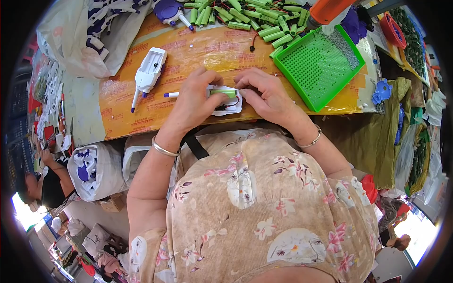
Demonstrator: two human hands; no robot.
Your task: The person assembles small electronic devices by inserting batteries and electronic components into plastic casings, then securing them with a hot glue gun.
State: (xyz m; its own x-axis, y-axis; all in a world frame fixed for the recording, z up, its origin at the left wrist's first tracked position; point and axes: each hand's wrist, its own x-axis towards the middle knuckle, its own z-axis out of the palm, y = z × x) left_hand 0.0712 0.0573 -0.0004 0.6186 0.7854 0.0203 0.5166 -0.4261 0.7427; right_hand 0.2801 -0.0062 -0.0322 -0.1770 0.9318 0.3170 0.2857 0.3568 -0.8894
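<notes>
A white plastic housing (232, 110) with a purple-tipped stem lies open-side up on the table in front of me. A green cylindrical battery (223, 93) sits inside it, with dark and red wires beside it. My left hand (196, 96) is closed around the housing's left side, its thumb pressing on the battery. My right hand (268, 94) is closed at the right end, thumb and forefinger on the rim next to a red wire; its fingertips are partly hidden. Left of my hands lies another open white housing (150, 70), its stem pointing toward me.
Several green batteries with wires (257, 16) are heaped at the back. A green perforated tray (302, 63) holding small metal pieces stands on the right, below an orange tool (328, 10). At back left is a plastic bag (71, 37) of white-and-purple parts. A blue part (381, 91) lies at the right edge.
</notes>
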